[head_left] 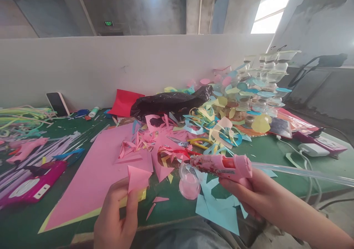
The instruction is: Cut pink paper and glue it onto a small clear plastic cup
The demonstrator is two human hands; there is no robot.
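Between the thumb and fingers of my left hand (117, 208) is a small folded piece of pink paper (138, 178), held up over the table's front edge. My right hand (249, 190) grips a pink glue gun (235, 167), its stained nozzle end pointing left. A long clear glue stick (301, 174) sticks out from the gun's back. Below the nozzle lies a small clear plastic cup (189, 186) with a pinkish round part. Large pink sheets (91, 175) with a yellow edge under them lie beside my left hand. Blue paper offcuts (217, 208) lie below the gun.
Scissors with yellow handles (200, 143) rest among pink scraps (163, 134). Behind are a black plastic bag (171, 103) and stacked clear cups (272, 76). At left lie a magenta power strip (35, 182) and another glue gun (27, 149). A white cable (300, 155) runs at right.
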